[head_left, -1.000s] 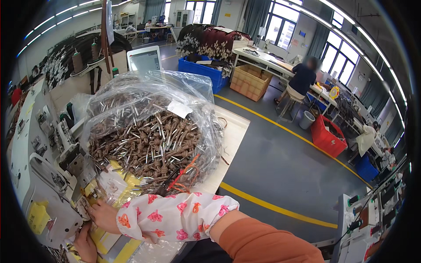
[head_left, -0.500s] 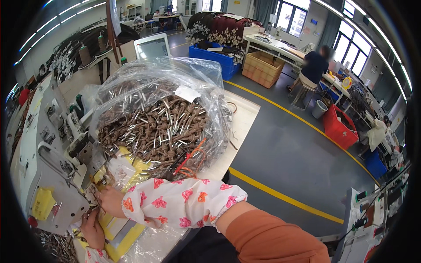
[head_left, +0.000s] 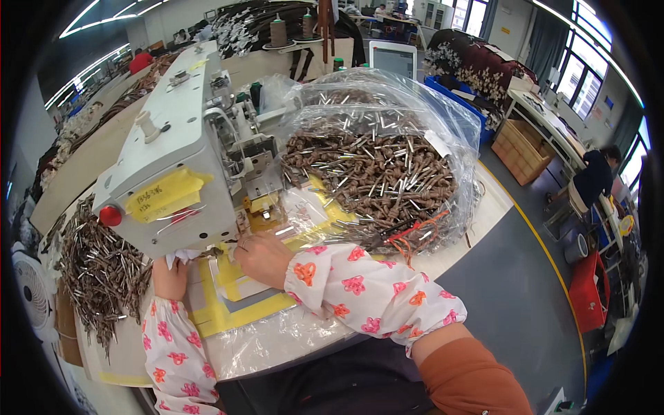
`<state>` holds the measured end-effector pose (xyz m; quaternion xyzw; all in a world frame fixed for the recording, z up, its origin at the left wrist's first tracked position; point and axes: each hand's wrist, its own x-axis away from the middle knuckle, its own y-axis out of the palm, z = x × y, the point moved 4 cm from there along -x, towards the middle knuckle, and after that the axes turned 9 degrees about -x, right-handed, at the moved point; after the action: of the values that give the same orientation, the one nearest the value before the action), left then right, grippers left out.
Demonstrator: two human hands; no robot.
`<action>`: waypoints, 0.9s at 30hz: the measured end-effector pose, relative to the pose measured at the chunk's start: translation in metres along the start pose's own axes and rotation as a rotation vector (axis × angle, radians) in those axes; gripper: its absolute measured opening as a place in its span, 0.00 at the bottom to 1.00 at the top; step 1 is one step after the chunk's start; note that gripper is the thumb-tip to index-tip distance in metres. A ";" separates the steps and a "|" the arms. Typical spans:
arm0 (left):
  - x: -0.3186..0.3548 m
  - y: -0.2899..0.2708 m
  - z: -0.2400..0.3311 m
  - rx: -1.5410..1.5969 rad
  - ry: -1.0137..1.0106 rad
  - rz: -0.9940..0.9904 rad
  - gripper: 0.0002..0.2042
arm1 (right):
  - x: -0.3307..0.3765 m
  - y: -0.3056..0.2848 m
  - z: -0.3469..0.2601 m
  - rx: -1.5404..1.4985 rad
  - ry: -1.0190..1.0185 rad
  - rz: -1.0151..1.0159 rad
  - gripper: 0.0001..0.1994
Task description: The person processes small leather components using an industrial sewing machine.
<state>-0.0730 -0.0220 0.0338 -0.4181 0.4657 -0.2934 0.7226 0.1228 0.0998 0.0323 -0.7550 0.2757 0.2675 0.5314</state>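
Observation:
A white sewing machine (head_left: 166, 159) stands before me, with a yellow note and a red button on its near end. My right hand (head_left: 264, 259) is beside its needle area, fingers curled together; whatever they pinch is too small to make out. Under the machine head's near end, my left hand (head_left: 169, 279) is raised, its fingertips hidden behind the casing. A crumpled white scrap (head_left: 182, 255) touches it. Between the hands lies a small brown bit, perhaps cord. Yellow tape (head_left: 242, 317) frames the work surface below. Both forearms wear white sleeves with pink and orange prints.
Right of the machine, a clear plastic bag (head_left: 465, 149) bulges with knotted brown cords (head_left: 373, 183) with metal tips. Red-handled snips (head_left: 404, 230) lie at its front. More cords (head_left: 104, 270) are heaped left, near a white fan (head_left: 33, 290). Another person (head_left: 593, 181) sits far right.
The view has swung left, so the machine and bag appear farther right. My left hand has moved away from the right hand, which stays near the needle area.

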 end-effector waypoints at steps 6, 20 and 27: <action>-0.003 -0.015 0.018 -0.257 0.212 0.242 0.13 | 0.018 -0.110 0.050 0.505 0.231 -0.216 0.03; -0.004 0.042 0.082 0.070 0.272 0.030 0.16 | 0.003 -0.155 0.075 0.635 0.242 -0.358 0.05; 0.000 0.029 0.082 0.213 0.272 0.012 0.15 | -0.021 -0.087 0.016 -0.698 0.473 -0.318 0.10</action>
<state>0.0030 0.0191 0.0265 -0.2927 0.5279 -0.3907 0.6949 0.1671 0.1422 0.0998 -0.9624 0.1636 0.0797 0.2018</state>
